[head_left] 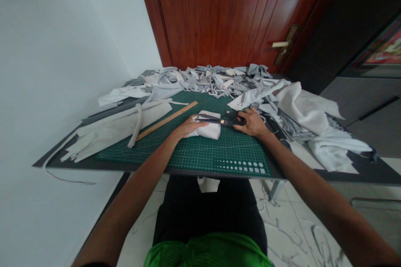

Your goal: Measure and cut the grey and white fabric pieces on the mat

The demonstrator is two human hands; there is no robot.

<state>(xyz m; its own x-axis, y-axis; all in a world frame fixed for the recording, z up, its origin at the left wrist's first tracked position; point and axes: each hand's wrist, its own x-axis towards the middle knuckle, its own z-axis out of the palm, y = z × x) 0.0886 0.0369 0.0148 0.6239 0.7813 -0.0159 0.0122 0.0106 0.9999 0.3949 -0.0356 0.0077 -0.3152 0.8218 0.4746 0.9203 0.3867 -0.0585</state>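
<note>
A folded piece of white fabric [209, 129] lies on the green cutting mat [200, 154]. My left hand [187, 127] rests on its left side, fingers pressed flat on the cloth. In my right hand [252, 122], fingers closed round the handles, are black scissors [224, 121]. Their blades point left across the top of the fabric. A small pink disc [228, 112] sits just beyond the scissors.
A wooden ruler [166, 121] lies diagonally left of my left hand. Long grey fabric pieces [119, 127] lie at the mat's left. Heaps of grey and white scraps [213, 79] and cloth [313, 121] cover the back and right. A wooden door [232, 12] stands behind.
</note>
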